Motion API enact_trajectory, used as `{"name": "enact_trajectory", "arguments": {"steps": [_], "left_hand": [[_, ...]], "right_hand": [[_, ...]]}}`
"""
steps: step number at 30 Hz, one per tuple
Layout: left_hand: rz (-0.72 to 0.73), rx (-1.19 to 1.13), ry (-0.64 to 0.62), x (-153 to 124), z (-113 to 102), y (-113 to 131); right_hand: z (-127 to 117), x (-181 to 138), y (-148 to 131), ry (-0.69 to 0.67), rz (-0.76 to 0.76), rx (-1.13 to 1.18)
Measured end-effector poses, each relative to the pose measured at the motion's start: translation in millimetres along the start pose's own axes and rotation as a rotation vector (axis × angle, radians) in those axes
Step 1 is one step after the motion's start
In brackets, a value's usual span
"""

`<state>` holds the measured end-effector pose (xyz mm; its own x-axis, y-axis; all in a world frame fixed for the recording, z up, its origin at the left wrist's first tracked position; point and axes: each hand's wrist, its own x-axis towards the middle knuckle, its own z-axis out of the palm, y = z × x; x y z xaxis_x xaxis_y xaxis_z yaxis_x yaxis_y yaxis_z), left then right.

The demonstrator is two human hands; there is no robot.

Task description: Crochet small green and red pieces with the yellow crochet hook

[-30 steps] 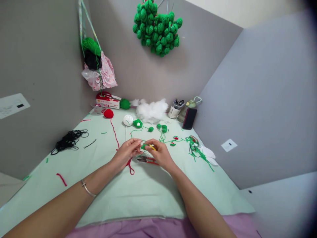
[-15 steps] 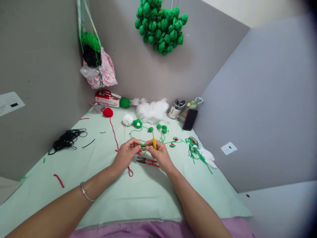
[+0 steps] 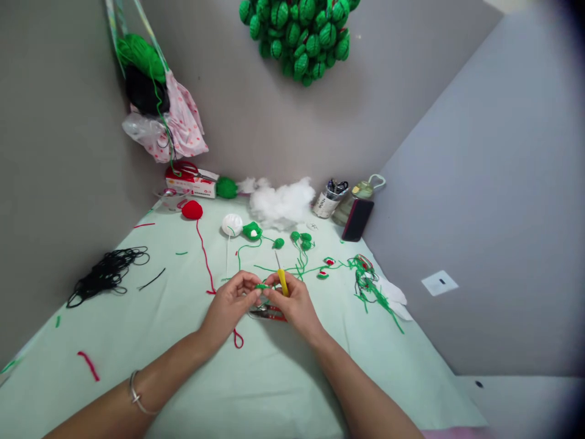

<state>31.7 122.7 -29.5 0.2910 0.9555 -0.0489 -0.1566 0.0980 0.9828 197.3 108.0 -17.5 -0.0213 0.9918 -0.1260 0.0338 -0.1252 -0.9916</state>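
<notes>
A small green crochet piece (image 3: 262, 286) is pinched between the fingertips of my left hand (image 3: 234, 300) and my right hand (image 3: 292, 303). My right hand also carries a crochet hook with a yellow handle (image 3: 283, 283), its thin metal shaft pointing up and away from me. Fingers cover much of the green piece. Just under my hands lie red-handled thread snips (image 3: 273, 315), partly hidden by my right hand. Beyond my fingertips are a small green crocheted ball (image 3: 278, 243) and a green crocheted piece with white inside (image 3: 252, 231).
Behind are a white yarn ball (image 3: 232, 225), red yarn ball (image 3: 192, 210), white stuffing (image 3: 281, 202), a pen cup (image 3: 326, 202) and a leaning phone (image 3: 358, 220). Black yarn (image 3: 107, 275) lies left, green scraps (image 3: 370, 286) right. A green crocheted bunch (image 3: 301, 39) hangs above.
The view has shifted, so the hanging bunch sits higher and the hands lower in the picture. Both hands keep hold of the green piece; the hook has tilted slightly.
</notes>
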Motion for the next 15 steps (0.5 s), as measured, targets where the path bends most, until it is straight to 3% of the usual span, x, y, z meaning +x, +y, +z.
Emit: {"name": "enact_trajectory", "arguments": {"steps": [5,8,15], "left_hand": [[-0.074,-0.034,-0.017,1,-3,-1],[-0.189,-0.134,-0.036,0,-5,-3],[-0.308,-0.181,-0.056,5,-10,-13]], "right_hand": [[-3,3,5,0.035,-0.06,-0.056],[-5,3,5,0.006,-0.056,-0.06],[0,3,1,-0.034,0.154,0.076]]}}
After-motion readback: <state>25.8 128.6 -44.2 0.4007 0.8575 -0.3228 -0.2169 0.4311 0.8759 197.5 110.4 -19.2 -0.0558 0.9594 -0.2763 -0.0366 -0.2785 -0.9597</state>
